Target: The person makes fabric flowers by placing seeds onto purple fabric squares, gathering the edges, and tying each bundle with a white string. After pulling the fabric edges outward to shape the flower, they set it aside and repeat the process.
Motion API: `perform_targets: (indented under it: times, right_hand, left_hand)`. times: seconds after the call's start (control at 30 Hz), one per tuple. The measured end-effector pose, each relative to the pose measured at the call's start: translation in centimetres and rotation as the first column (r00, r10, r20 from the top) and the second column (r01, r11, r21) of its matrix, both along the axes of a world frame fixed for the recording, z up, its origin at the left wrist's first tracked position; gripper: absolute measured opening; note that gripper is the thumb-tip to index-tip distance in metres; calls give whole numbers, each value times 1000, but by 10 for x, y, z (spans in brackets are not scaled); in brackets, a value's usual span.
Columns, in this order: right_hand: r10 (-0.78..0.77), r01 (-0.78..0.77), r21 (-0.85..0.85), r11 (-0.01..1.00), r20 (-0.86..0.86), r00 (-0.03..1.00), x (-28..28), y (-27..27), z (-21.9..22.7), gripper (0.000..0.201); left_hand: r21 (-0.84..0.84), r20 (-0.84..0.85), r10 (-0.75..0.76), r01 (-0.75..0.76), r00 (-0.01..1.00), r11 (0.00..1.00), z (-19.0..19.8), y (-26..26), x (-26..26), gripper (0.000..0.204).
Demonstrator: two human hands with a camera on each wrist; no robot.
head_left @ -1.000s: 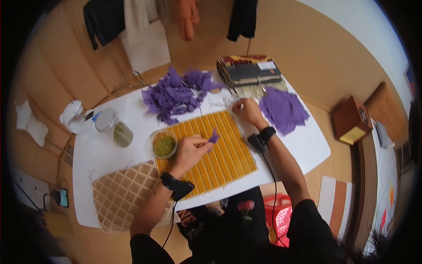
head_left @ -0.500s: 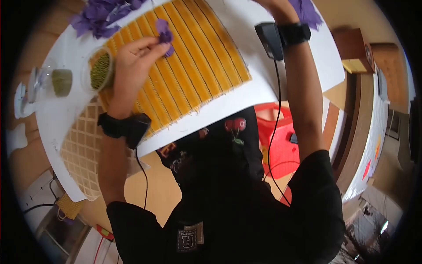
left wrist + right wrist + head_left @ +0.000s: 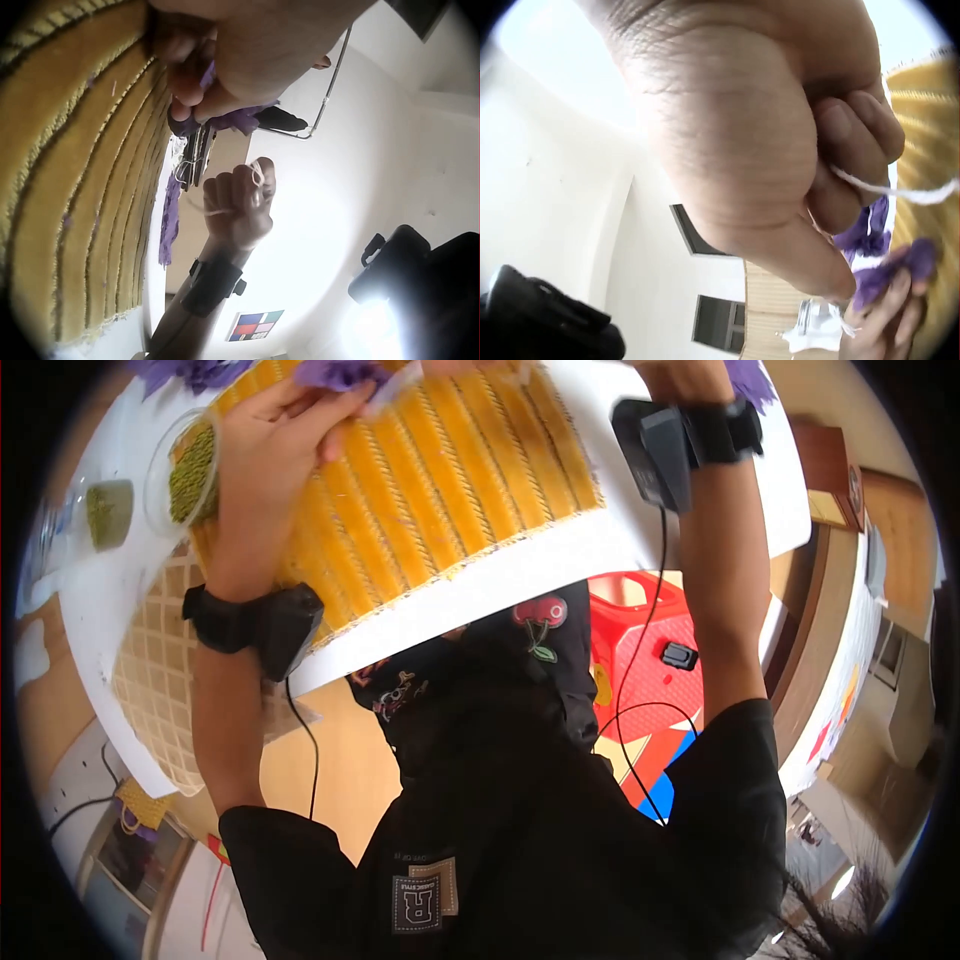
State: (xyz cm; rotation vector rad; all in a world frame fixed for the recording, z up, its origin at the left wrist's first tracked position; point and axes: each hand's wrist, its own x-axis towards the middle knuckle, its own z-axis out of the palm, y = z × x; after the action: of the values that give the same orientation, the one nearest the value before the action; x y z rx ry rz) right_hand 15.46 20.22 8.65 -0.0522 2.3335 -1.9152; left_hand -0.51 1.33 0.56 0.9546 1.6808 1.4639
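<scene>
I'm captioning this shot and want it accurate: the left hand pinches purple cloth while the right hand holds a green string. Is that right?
Not quite: the string in the right hand is white, not green, as the right wrist view shows. The left hand does pinch purple cloth.

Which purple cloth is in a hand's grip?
The small bunched cloth pinched by the left hand. The purple heap at the head view's upper left and purple cloth at its upper right lie on the table.

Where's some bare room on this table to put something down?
White table shows between the striped cloth and right forearm, plus a strip along the cloth's near edge. It's crowded leftward: left hand, bowl, jar, lattice cloth.
</scene>
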Motion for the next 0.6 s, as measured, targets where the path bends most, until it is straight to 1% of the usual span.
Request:
perform_targets:
  times: [0.03,0.07,0.1,0.13,0.17,0.2,0.23,0.27,0.3,0.33,0.37,0.4,0.43,0.47,0.53,0.57,0.6]
  right_hand:
    - [120,-102,127,987,-146,982,-7,-9,-8,11]
    - [-91,159,171,972,-350,932,5,-56,5,12]
    - [45,-18,137,990,-201,979,-4,-48,3,11]
    - [193,-188,83,979,-54,980,-10,-36,0,10]
    - [209,-203,83,976,-80,975,-15,-34,-3,10]
    - [103,-94,113,989,-77,992,-17,-33,-9,9]
    - [-10,19,140,990,-71,997,-18,-32,-13,8]
    - [-5,16,131,991,-80,997,-18,-32,-13,8]
    - [-88,102,214,971,-73,993,-18,-32,-11,7]
    - [-171,185,301,936,-72,983,-19,-31,-10,6]
    - [-172,187,300,935,-75,982,-20,-32,-9,6]
    - [-204,212,356,910,-60,977,-21,-32,-8,7]
    - [-236,234,411,881,-48,971,-21,-33,-7,7]
    - [-235,235,412,880,-52,971,-22,-35,-4,7]
    - [-280,262,437,860,-24,960,-21,-40,0,7]
    - [-279,260,436,861,-22,960,-20,-38,-2,7]
    - [-256,254,390,885,-48,965,-19,-35,-6,6]
  left_hand:
    - [-23,49,30,-29,998,999,-3,-3,-5,15]
    - [-28,24,54,-53,998,998,1,-6,-4,15]
    - [1,31,17,-17,999,1000,6,-5,2,14]
    - [28,36,-23,22,999,999,11,-3,7,12]
    - [66,91,-27,21,995,998,13,-4,9,7]
    - [58,71,-14,10,997,998,11,-5,4,7]
    - [104,149,-94,79,984,991,7,-4,-1,10]
    - [155,227,-178,145,958,977,7,-3,-5,14]
    - [131,256,-210,181,944,975,7,-4,-7,15]
    - [126,254,-208,181,945,975,7,-5,-7,15]
    - [103,268,-178,156,947,982,7,-6,-7,15]
    - [83,280,-149,130,948,988,7,-5,-6,15]
    - [86,275,-150,131,950,988,5,-4,-6,15]
    - [97,298,-139,115,945,989,4,-3,-6,16]
    - [103,323,-126,98,938,990,3,-3,-5,16]
    - [94,295,-138,115,945,989,5,-4,-5,16]
    - [85,265,-151,133,952,987,6,-5,-4,16]
